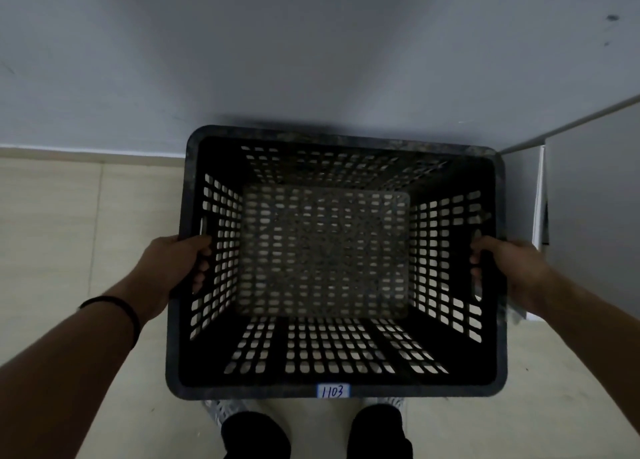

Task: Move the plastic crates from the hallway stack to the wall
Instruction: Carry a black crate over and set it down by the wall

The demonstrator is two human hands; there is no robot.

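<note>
While the black perforated crate (332,261) hangs by the wall (311,49), the left hand (175,268) and right hand (509,268) curl their fingers through its side handle slots. It should go down level, far rim snug against the skirting (86,152).

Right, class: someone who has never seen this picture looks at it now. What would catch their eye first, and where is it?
First the big black perforated crate filling the middle, seen from above and empty, its far rim close to the grey wall. Next the left hand and right hand, each gripping a side handle slot. Then the small white label reading 1103 on the near rim, just above two dark shoes.
</note>
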